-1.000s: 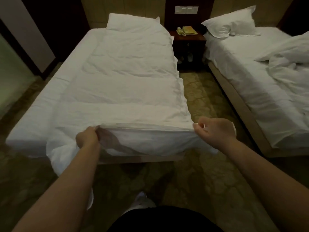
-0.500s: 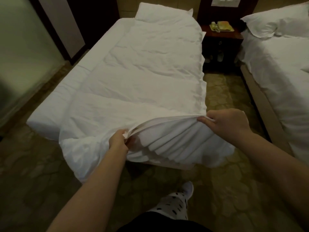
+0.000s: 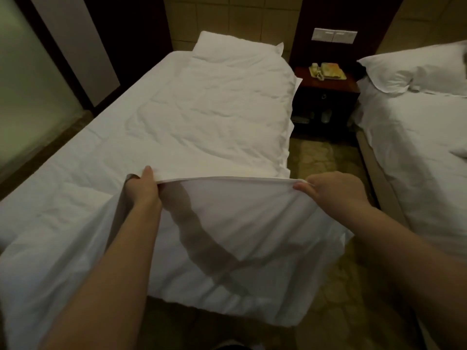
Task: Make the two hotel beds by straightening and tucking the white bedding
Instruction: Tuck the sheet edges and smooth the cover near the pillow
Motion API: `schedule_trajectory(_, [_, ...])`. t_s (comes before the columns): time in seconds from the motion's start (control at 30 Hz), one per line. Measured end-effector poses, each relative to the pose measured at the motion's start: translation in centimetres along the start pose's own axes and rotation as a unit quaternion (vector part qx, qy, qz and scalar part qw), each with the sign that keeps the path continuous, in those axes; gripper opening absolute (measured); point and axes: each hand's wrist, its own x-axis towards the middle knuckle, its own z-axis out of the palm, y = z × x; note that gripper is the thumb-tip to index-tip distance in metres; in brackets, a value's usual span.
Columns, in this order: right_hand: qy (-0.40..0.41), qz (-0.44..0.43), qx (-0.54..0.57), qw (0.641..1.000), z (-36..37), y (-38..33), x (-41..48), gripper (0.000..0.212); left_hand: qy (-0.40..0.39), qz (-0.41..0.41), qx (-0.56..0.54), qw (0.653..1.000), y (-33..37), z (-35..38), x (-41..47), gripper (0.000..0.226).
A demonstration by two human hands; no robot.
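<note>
The left bed fills the middle of the view, covered by a white duvet with a pillow at its head. My left hand grips the duvet's foot edge, thumb on top, and my right hand pinches the same edge further right. The edge is stretched taut between them and lifted above the mattress, with the fabric hanging down over the foot of the bed. The right bed has a pillow and rumpled white bedding at the frame's right edge.
A dark wooden nightstand with a telephone stands between the beds. A narrow strip of patterned floor runs between them. A frosted glass wall lies along the left.
Both hands have raised the duvet's foot edge and carried it forward over the bed, pulling it taut. The view has moved closer to the bed and tilted up.
</note>
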Motion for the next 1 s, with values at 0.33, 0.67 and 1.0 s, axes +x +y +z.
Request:
schedule_trajectory(0.33, [-0.002, -0.048, 0.038, 0.998, 3.2, 8.8, 13.8, 0.051, 0.044, 0.030, -0.024, 0.998, 2.9, 14.3, 4.1, 0.034])
schedule_trajectory(0.67, [-0.034, -0.108, 0.137, 0.984, 5.9, 22.0, 33.4, 0.051, 0.092, 0.090, 0.021, 0.991, 6.9, 34.3, 7.4, 0.036])
schedule_trajectory(1.0, [-0.066, -0.195, 0.293, 0.934, 7.6, 26.8, 48.7, 0.047, 0.220, 0.116, 0.068, 0.966, 8.1, 47.3, 14.1, 0.036])
